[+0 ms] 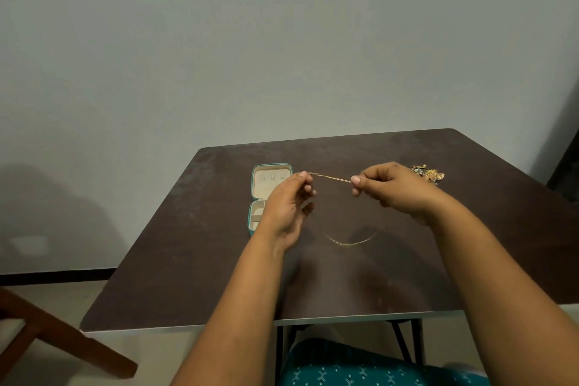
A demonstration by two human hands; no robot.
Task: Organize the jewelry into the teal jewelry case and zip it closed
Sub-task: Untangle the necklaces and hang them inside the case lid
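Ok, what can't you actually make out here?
Head view only:
- Teal jewelry case: the left hand covers most of the lower tray.
- Jewelry pile: too small and partly behind the right hand to tell pieces apart.
- Gold chain: its clasp is too fine to see.

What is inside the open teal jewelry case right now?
The teal jewelry case lies open: its cream lid panel shows three small tabs, and the visible tray compartments look empty. The left hand covers the tray's right part, so that area cannot be checked.
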